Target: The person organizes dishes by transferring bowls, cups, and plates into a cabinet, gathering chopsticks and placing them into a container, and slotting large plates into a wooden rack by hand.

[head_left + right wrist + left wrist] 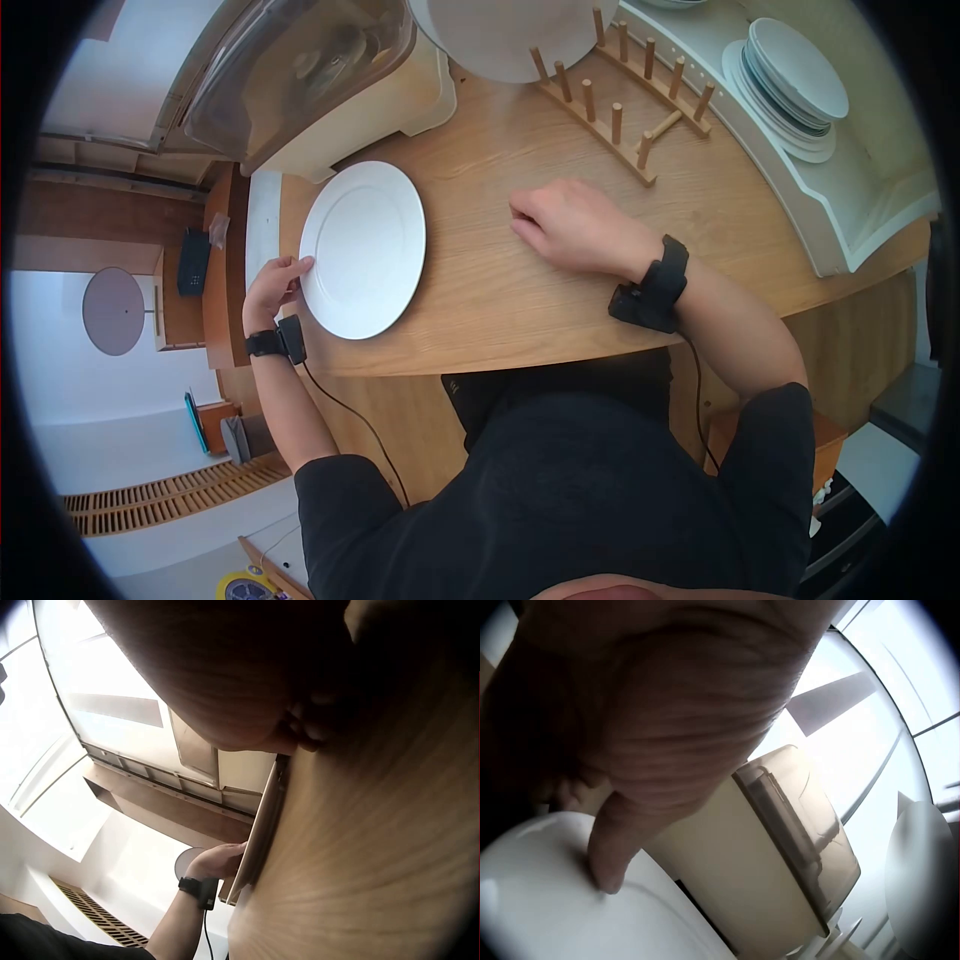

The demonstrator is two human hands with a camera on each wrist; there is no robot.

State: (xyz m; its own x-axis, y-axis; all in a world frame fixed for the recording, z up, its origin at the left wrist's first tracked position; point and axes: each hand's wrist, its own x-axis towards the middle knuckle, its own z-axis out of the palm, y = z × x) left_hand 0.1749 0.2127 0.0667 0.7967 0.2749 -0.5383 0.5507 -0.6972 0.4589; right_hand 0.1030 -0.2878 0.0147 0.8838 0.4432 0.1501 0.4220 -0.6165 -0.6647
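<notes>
A large white plate is at the left of the wooden table, near its front edge. My left hand grips its left rim, thumb on the upper face and fingers beneath. The left wrist view shows that thumb pressed on the plate close up. My right hand rests on the table to the right of the plate, fingers loosely curled and holding nothing. Seen from the right wrist, the plate appears edge-on with the left hand at its rim.
Beyond the right hand stands a wooden peg rack, beside a big white round dish. A cream box with a translucent lid is at the back left. Several stacked plates sit in a white tray at the right.
</notes>
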